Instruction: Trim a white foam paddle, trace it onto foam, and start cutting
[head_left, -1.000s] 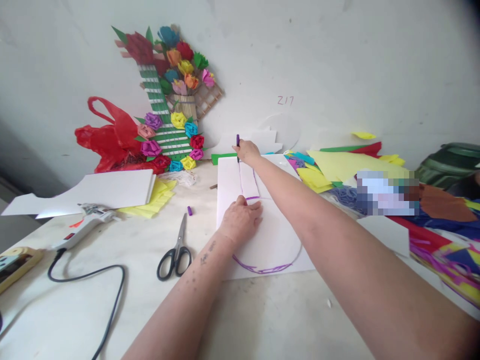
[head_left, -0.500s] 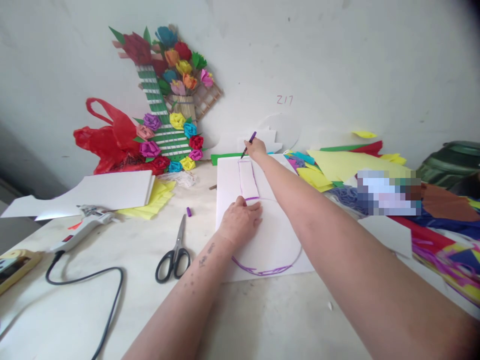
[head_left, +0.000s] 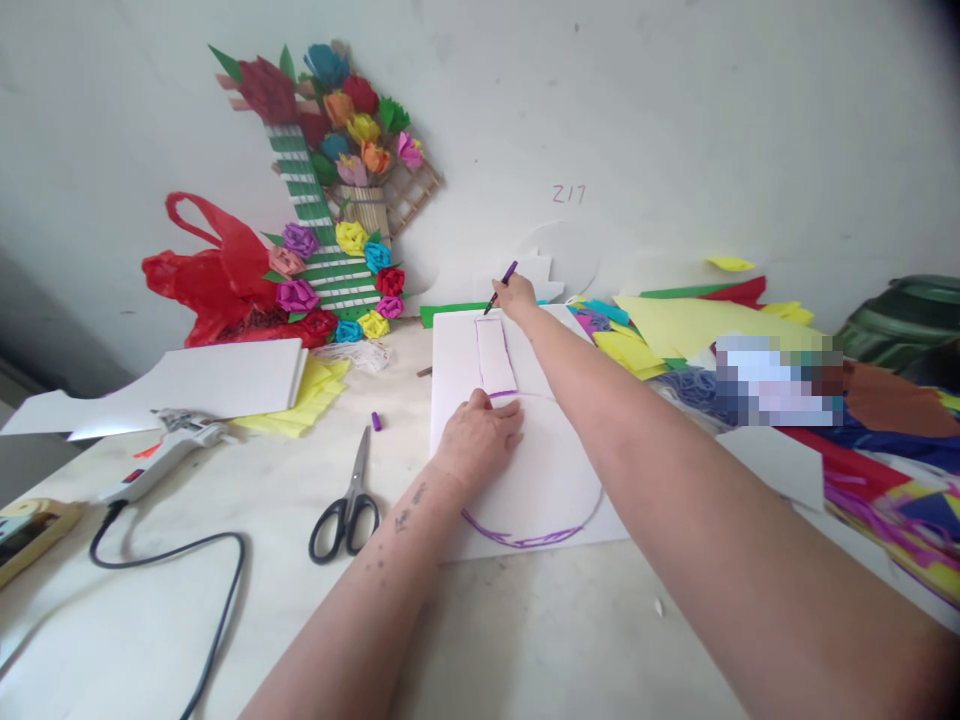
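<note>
In the head view, my right hand (head_left: 516,296) grips a purple marker (head_left: 504,280), its tip close to the top edge of a white rectangular strip (head_left: 495,358). Purple lines run around that strip, which lies on a white sheet (head_left: 454,350). My left hand (head_left: 484,435) lies on the round white shape (head_left: 540,470) below the strip, fingers stretched out and pressing down. A purple curve follows the lower rim of the round shape. Left of the sheet are the purple marker cap (head_left: 376,421) and black-handled scissors (head_left: 349,515).
A glue gun (head_left: 161,455) with a black cord lies at left, near white boards (head_left: 232,380) and yellow paper (head_left: 300,405). Paper flower crafts (head_left: 330,230) and a red bag (head_left: 217,270) stand against the wall. Coloured paper and yarn (head_left: 697,395) crowd the right side.
The marker tip has shifted slightly to the right along the strip's top edge. My left hand stays in place on the round shape. The camera view has moved a little.
</note>
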